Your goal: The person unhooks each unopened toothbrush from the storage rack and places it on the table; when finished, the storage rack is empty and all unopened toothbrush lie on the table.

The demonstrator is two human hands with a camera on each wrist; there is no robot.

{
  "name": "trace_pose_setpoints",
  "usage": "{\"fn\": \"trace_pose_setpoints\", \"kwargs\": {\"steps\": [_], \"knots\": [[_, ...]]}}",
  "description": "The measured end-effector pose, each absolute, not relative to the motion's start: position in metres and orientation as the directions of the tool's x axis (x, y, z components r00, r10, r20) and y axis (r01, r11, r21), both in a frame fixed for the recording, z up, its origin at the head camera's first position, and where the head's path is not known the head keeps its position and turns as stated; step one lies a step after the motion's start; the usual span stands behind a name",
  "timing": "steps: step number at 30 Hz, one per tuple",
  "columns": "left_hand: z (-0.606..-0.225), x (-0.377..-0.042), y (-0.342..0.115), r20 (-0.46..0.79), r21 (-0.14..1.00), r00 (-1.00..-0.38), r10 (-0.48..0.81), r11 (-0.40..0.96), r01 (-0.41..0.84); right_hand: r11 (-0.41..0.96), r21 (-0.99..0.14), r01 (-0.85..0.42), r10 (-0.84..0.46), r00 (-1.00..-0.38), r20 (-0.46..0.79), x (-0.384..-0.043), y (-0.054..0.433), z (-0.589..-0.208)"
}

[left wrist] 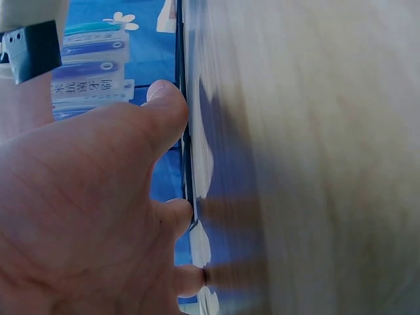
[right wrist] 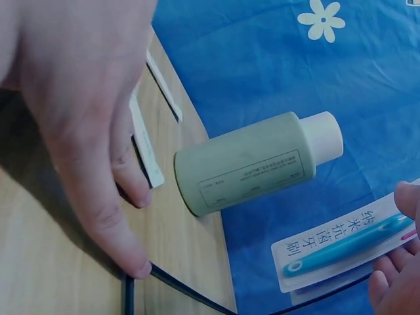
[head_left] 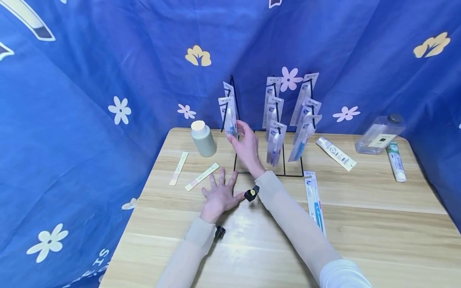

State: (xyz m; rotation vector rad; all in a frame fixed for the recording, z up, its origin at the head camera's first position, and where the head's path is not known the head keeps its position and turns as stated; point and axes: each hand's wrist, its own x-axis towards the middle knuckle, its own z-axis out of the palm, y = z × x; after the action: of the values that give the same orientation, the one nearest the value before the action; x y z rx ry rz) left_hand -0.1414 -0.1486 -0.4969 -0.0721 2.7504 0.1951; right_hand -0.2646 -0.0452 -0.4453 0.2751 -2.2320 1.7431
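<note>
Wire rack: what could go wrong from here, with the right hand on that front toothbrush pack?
A tug by the right hand on the front pack might drag the wire rack, especially if the left hand, with a fingertip at its front corner, lifts. The pack close behind could be disturbed too. A sideways swing might knock the green bottle standing nearby.

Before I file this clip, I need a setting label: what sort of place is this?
Probably a mock shop display: packaged toothbrushes hang on a black wire rack on a wood-grained table, with a patterned blue cloth behind.
</note>
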Motion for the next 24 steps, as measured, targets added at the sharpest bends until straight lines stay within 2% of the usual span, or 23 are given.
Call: {"fn": "trace_pose_setpoints", "kwargs": {"steps": [24], "knots": [[-0.4993,-0.1405,-0.1474,-0.355,0.154,-0.935,-0.027,0.984,-0.086,0.312,-0.885,-0.346,0.063,-0.921,0.383,-0.2671,-0.0485,-0.4416]]}}
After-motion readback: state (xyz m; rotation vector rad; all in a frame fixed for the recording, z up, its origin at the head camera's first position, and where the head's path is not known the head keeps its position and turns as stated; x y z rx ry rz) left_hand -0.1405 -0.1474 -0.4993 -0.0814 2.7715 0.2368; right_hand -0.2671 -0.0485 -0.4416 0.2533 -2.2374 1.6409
